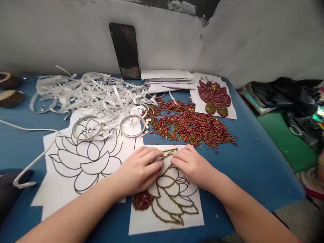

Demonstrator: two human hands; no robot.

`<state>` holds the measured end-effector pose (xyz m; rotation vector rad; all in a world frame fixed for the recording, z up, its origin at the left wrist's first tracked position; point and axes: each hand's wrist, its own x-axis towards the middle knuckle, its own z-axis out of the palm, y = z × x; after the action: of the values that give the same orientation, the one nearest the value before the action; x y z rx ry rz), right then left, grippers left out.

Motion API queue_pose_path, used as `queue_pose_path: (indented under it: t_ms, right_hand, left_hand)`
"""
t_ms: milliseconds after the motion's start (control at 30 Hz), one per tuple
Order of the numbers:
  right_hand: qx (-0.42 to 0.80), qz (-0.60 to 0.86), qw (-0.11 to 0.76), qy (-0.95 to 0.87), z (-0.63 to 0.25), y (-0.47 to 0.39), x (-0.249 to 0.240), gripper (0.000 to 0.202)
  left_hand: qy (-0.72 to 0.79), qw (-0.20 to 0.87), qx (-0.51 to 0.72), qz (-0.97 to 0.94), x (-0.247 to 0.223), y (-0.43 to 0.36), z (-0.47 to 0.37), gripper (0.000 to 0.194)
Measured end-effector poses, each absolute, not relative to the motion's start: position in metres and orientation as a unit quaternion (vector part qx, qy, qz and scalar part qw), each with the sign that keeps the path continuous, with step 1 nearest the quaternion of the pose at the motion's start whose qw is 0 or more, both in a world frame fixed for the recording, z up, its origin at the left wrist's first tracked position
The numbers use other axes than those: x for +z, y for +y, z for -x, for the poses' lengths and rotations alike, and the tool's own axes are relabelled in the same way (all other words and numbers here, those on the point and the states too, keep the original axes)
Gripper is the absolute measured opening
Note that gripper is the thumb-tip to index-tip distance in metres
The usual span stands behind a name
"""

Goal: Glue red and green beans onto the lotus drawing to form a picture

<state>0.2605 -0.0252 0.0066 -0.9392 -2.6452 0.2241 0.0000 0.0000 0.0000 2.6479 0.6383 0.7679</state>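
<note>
Both my hands rest palm down on the lotus sheet (165, 216), a white page with a flower outlined in green beans and one petal filled with red ones. My left hand (138, 170) lies on its upper left part, fingers together and curled lightly, tips pressed to the paper. My right hand (191, 163) lies on its upper right, fingers together; I cannot tell whether they pinch anything. Just beyond the sheet spreads the bean pile (188, 125). Left of the sheet lies a blank lotus drawing (83, 158), two tape rings (133, 125) on it.
</note>
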Motion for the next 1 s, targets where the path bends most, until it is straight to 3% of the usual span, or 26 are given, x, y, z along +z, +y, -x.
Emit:
queue_pose_path:
  t_ms: [167,400,1000]
  right_hand:
    - [0.078,0.312,0.164,-0.933,-0.261,-0.021,0.007,0.027]
    - [0.131,0.354,0.23,-0.897,-0.269,-0.02,0.014,0.017]
    - [0.122,0.361,0.206,-0.901,-0.267,-0.02,0.004,0.014]
  left_hand:
    - [0.227,0.153,0.273,-0.922,0.003,-0.002,0.0,0.011]
    - [0.226,0.161,0.272,-0.921,0.004,-0.002,0.0,0.014]
    - [0.226,0.151,0.272,-0.923,0.003,-0.002,0.001,0.013]
